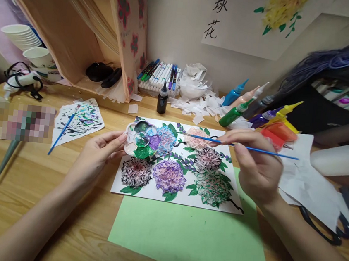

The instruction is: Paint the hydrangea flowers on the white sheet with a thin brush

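Observation:
My left hand (105, 150) pinches the edge of a flower-shaped paint palette (140, 138), whose wells hold green, purple, blue and pale paint. The palette hangs over the upper left of a white sheet (167, 194) covered with raised, textured flowers in black, purple, green, pink and blue, with painted green leaves. My right hand (257, 162) is closed around a thin blue paintbrush (253, 149). The brush lies nearly level, its bristles pointing left, over the sheet near the pink flower (197, 138). Whether the bristles touch the paper I cannot tell.
Under the sheet lies green paper (182, 231). A black paint bottle (162, 100), markers (161, 75), torn tissue (207, 102) and several coloured paint bottles (235, 114) stand behind. At left, a second brush (63, 131) rests on a stained tissue (90, 117). Scissors (320, 227) lie at right.

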The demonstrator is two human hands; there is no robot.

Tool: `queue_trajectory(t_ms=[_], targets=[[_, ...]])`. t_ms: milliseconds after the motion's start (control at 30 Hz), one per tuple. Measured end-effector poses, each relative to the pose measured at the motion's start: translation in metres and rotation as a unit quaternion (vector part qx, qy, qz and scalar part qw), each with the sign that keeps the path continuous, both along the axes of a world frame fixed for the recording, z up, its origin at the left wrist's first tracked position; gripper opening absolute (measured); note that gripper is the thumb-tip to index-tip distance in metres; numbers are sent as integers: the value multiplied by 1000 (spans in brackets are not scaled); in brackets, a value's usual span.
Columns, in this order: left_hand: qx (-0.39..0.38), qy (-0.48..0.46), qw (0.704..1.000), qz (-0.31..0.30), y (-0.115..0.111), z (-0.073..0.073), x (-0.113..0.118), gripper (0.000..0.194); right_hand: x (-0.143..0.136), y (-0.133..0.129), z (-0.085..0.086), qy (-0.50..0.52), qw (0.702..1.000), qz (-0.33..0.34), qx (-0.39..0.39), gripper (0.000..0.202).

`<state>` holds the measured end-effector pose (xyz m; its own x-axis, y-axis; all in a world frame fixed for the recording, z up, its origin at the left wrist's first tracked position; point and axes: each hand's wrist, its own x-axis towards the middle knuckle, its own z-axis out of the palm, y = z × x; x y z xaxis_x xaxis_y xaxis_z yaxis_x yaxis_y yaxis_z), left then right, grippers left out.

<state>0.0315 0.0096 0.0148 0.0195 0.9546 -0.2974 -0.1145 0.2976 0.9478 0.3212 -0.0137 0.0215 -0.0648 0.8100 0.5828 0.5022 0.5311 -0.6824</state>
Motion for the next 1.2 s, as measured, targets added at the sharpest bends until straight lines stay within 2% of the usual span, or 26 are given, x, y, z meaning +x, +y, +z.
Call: queue_trajectory(t_ms=[100, 167, 233, 433, 633, 733, 833, 900, 967, 1067, 1200], targets=[[12, -3, 1000, -5, 0, 0, 1, 27, -14, -13, 11, 11, 997, 78, -5, 23], [18, -8, 1000, -10, 0, -1, 1, 29, -21, -18, 13, -36, 990, 137, -14, 24], [22, -14, 1000, -10, -1, -1, 2, 29, -26, -19, 10, -81, 982, 170, -21, 27], [25, -25, 999, -10, -2, -3, 2, 30, -33, -14, -2, -123, 975, 180, -35, 29], [16, -26, 999, -16, -2, -5, 2, 32, -33, -16, 2, -124, 974, 187, -38, 29], [20, -17, 1000, -8, -1, -5, 1, 32, -27, -15, 8, -84, 984, 156, -34, 26], [28, -15, 999, 4, 1, -5, -1, 32, -14, -8, 9, 11, 999, 34, -4, 22], [29, -15, 999, 15, 3, -5, -3, 30, -4, 0, 4, 29, 999, -32, 20, 22], [25, -13, 999, 26, 4, -5, -4, 27, 5, 9, -5, 4, 999, -51, 19, 21], [23, -8, 999, 33, 5, -5, -4, 23, 11, 17, -16, -43, 998, -43, -11, 21], [28, -5, 999, 32, 6, -5, -4, 25, 7, 17, -19, -101, 994, -34, 7, 19]])
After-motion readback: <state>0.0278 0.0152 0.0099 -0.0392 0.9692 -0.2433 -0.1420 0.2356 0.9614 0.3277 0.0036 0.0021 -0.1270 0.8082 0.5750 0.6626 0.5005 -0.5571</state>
